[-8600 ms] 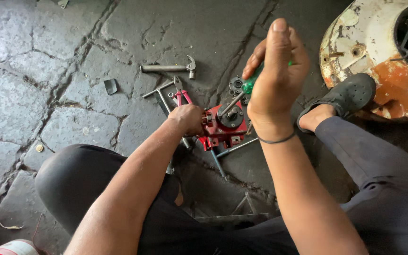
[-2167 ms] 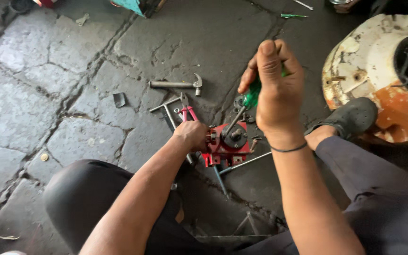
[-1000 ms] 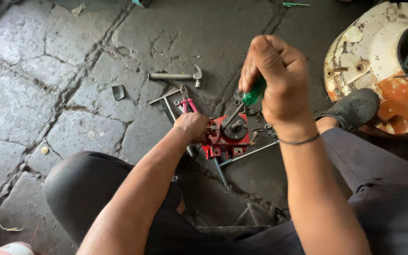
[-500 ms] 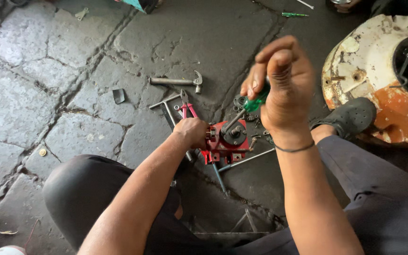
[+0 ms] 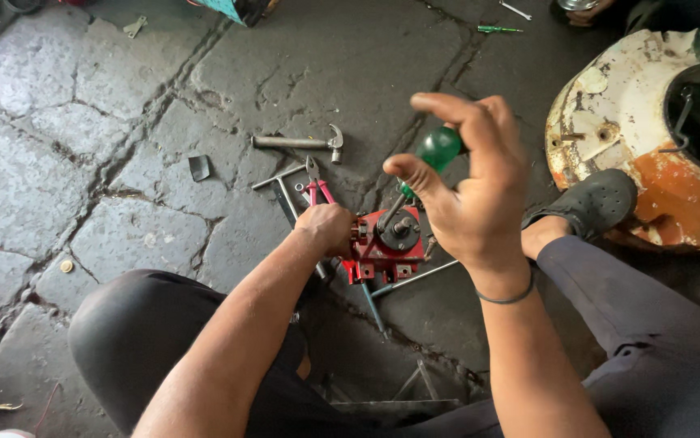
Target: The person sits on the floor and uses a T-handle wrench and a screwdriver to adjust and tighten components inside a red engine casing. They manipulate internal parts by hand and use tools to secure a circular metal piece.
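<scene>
the left hand (image 5: 327, 229) is closed over the left edge of a small red metal assembly (image 5: 386, 247) that sits on the stone floor (image 5: 107, 162) between the person's knees; forearm extended, wrist bent downward. the right hand (image 5: 468, 191) is raised above the assembly, fingers curled in a loose grip around the green handle of a screwdriver (image 5: 438, 150), thumb pointing left. the shaft slants down into the assembly's top. red-handled pliers (image 5: 316, 185) lie just beside the left hand; a hammer (image 5: 297, 143) lies farther up.
</scene>
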